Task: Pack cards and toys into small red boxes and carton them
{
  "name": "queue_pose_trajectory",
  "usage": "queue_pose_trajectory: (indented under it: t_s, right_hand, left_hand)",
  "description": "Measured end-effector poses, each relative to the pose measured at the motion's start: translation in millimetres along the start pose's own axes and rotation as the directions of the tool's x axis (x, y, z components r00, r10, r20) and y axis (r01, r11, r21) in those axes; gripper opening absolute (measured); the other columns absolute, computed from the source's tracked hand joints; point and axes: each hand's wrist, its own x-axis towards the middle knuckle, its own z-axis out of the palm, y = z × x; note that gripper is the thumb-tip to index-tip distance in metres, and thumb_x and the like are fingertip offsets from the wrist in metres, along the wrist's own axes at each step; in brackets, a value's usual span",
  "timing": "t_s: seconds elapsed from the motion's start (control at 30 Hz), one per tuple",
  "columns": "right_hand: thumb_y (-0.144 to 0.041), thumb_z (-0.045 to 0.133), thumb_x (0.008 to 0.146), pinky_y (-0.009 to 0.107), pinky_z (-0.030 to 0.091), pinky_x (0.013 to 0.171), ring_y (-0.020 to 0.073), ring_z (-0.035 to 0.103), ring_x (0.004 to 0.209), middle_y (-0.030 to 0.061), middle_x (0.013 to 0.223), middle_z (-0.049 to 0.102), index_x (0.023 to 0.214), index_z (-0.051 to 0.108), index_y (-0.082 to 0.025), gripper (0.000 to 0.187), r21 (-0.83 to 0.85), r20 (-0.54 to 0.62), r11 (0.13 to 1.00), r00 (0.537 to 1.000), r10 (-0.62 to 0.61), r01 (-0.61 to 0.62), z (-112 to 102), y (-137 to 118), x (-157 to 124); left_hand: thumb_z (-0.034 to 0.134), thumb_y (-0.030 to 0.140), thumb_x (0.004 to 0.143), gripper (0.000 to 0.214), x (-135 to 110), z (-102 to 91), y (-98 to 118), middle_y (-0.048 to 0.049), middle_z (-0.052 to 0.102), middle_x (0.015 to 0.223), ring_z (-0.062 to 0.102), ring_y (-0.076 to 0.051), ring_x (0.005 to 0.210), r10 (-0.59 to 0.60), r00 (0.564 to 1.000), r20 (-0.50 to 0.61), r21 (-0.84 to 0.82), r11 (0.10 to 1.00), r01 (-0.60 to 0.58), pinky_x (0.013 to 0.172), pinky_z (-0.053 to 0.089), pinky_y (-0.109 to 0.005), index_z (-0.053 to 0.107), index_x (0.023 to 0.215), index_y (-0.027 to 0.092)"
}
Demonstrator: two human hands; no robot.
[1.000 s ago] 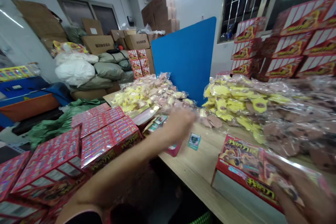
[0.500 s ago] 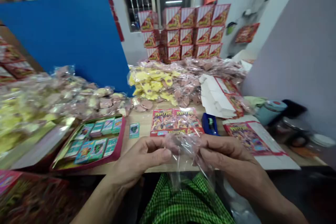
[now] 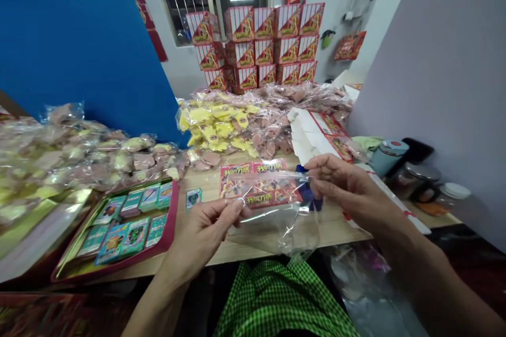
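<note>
A clear plastic bag [image 3: 276,218] hangs stretched between both hands above the table's near edge. My left hand [image 3: 205,231] pinches its left corner and my right hand [image 3: 343,189] pinches its right corner; both hands are closed on the film. Behind the bag a flat red printed box [image 3: 253,171] lies on the wooden table [image 3: 328,229]. A blue tape dispenser [image 3: 304,169] shows partly behind my right fingers. Left of the hands a red tray [image 3: 168,234] holds several small card packs, and one loose pack [image 3: 193,198] lies beside it.
Heaps of bagged yellow and pink toys [image 3: 221,126] cover the table's back and left. Red boxes [image 3: 261,42] are stacked at the window. A blue board [image 3: 79,47] stands at the left. Flattened box blanks [image 3: 316,134], a cup [image 3: 385,155] and jars [image 3: 419,179] sit right.
A second ago my left hand reached to the far left. Since then the view swung right, both hands met on the clear bag, and they have now drawn it wide apart.
</note>
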Motion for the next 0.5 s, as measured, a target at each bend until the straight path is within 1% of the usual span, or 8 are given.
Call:
queue_pose_trajectory:
  t_s: [0.03, 0.1, 0.17, 0.23, 0.3, 0.4, 0.43, 0.5]
  right_hand:
    - [-0.039, 0.072, 0.093, 0.026, 0.048, 0.062, 0.0146, 0.06, 0.071, 0.0012, 0.084, 0.065, 0.11, 0.062, -0.021, 0.027, 0.011, 0.03, 1.0, 1.0, 0.002, -0.002, 0, -2, 2]
    - [-0.037, 0.071, 0.094, 0.027, 0.051, 0.066, 0.0161, 0.064, 0.077, 0.0038, 0.091, 0.069, 0.115, 0.063, -0.021, 0.028, 0.002, 0.094, 1.0, 0.996, -0.007, 0.007, -1, -5, 4]
    - [-0.039, 0.071, 0.095, 0.028, 0.053, 0.07, 0.0182, 0.067, 0.084, 0.0058, 0.097, 0.071, 0.117, 0.065, -0.021, 0.029, -0.028, 0.109, 0.999, 0.994, -0.02, 0.023, -4, -8, 4]
    - [-0.042, 0.072, 0.094, 0.028, 0.054, 0.07, 0.0193, 0.068, 0.086, 0.0068, 0.099, 0.071, 0.118, 0.067, -0.021, 0.032, -0.05, 0.083, 0.999, 0.997, -0.002, 0.006, -11, -8, 4]
    - [-0.046, 0.072, 0.094, 0.027, 0.053, 0.066, 0.0181, 0.066, 0.079, 0.0054, 0.092, 0.07, 0.108, 0.069, -0.02, 0.03, -0.087, 0.081, 0.996, 0.996, 0.041, -0.034, -20, -6, 4]
    - [-0.049, 0.072, 0.094, 0.024, 0.047, 0.059, 0.0145, 0.059, 0.068, 0.0015, 0.076, 0.063, 0.083, 0.066, -0.019, 0.033, -0.147, 0.128, 0.987, 0.989, 0.079, -0.06, -27, -5, -1]
    - [-0.049, 0.072, 0.095, 0.024, 0.048, 0.062, 0.0151, 0.061, 0.071, 0.0025, 0.08, 0.065, 0.081, 0.063, -0.019, 0.034, -0.118, 0.145, 0.991, 0.986, 0.078, -0.061, -28, -6, -4]
    - [-0.05, 0.071, 0.095, 0.029, 0.054, 0.077, 0.021, 0.068, 0.093, 0.0079, 0.107, 0.072, 0.093, 0.063, -0.021, 0.03, 0.034, 0.219, 0.995, 0.972, 0.084, -0.093, -22, -8, -10]
  left_hand:
    - [0.07, 0.054, 0.086, 0.034, 2, 1.4, 1, -0.0037, 0.071, 0.071, 0.055, -0.013, 0.061, 0.02, 1.0, -0.022, 0.005, 1.0, -0.02, 0.053, 0.04, -0.023, 0.079, 0.082, 0.021]
    - [0.077, 0.048, 0.081, 0.028, 6, 3.4, 4, -0.0028, 0.072, 0.072, 0.055, -0.012, 0.061, 0.018, 0.998, -0.059, -0.078, 0.997, -0.023, 0.051, 0.039, -0.021, 0.079, 0.089, 0.021]
    - [0.083, 0.046, 0.075, 0.03, 10, 4.4, 6, -0.0024, 0.072, 0.068, 0.051, -0.009, 0.053, -0.062, 0.997, -0.04, -0.223, 0.973, 0.051, 0.044, 0.033, -0.019, 0.079, 0.089, 0.02]
    - [0.088, 0.046, 0.069, 0.035, 16, 5.5, 7, -0.0016, 0.071, 0.063, 0.04, -0.005, 0.04, -0.17, 0.985, 0.024, -0.337, 0.926, 0.168, 0.036, 0.022, -0.017, 0.077, 0.086, 0.017]
    - [0.091, 0.047, 0.065, 0.04, 22, 7.4, 9, -0.0015, 0.071, 0.065, 0.032, -0.001, 0.035, -0.233, 0.971, 0.057, -0.405, 0.884, 0.236, 0.032, 0.016, -0.016, 0.073, 0.081, 0.016]
    - [0.094, 0.046, 0.061, 0.044, 24, 8.5, 11, -0.0019, 0.073, 0.069, 0.045, -0.004, 0.038, -0.226, 0.974, 0.018, -0.49, 0.847, 0.206, 0.03, 0.02, -0.013, 0.066, 0.078, 0.017]
    - [0.094, 0.047, 0.063, 0.043, 20, 7.0, 11, -0.0012, 0.072, 0.067, 0.048, -0.005, 0.039, -0.22, 0.975, 0.008, -0.497, 0.846, 0.195, 0.029, 0.021, -0.013, 0.066, 0.079, 0.018]
    - [0.088, 0.047, 0.072, 0.037, 1, -0.4, 6, 0.0007, 0.068, 0.06, 0.048, -0.006, 0.037, -0.211, 0.978, -0.003, -0.457, 0.87, 0.186, 0.028, 0.023, -0.014, 0.066, 0.081, 0.019]
